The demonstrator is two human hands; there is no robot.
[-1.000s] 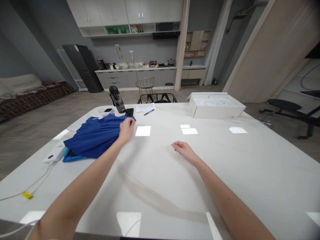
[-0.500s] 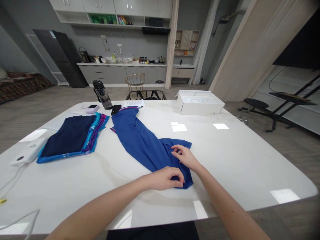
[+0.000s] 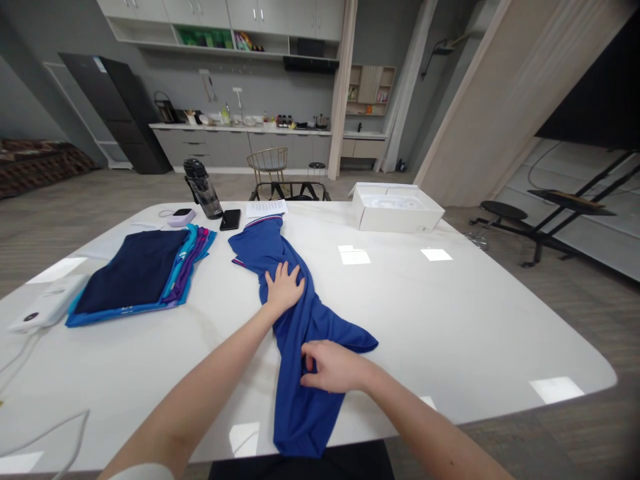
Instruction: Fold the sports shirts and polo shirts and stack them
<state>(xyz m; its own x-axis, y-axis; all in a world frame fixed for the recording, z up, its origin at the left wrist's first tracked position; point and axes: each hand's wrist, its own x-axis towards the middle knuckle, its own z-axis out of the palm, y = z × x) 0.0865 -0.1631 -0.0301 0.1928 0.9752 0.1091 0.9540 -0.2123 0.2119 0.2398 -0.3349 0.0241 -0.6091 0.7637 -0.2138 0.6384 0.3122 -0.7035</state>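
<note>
A blue garment (image 3: 300, 320) with red-and-white striped trim lies rumpled on the white table (image 3: 450, 320), its lower end near the front edge. My left hand (image 3: 285, 288) rests on its upper middle with the fingers spread. My right hand (image 3: 333, 367) is over the lower part, fingers curled and thumb apart from them; no cloth can be made out between them. A stack of folded garments (image 3: 135, 270), dark navy on top with blue and purple edges, lies to the left.
Along the far side are a black bottle (image 3: 204, 190), a phone (image 3: 231, 219), a printed sheet (image 3: 265, 208), a small lilac device (image 3: 181, 217) and a white box (image 3: 395, 208). A white device (image 3: 50, 305) with cables sits at left.
The garment's lower end has swung left and towards me. My left hand has moved up the cloth and spread out; my right hand has moved left and down. The phone is now uncovered.
</note>
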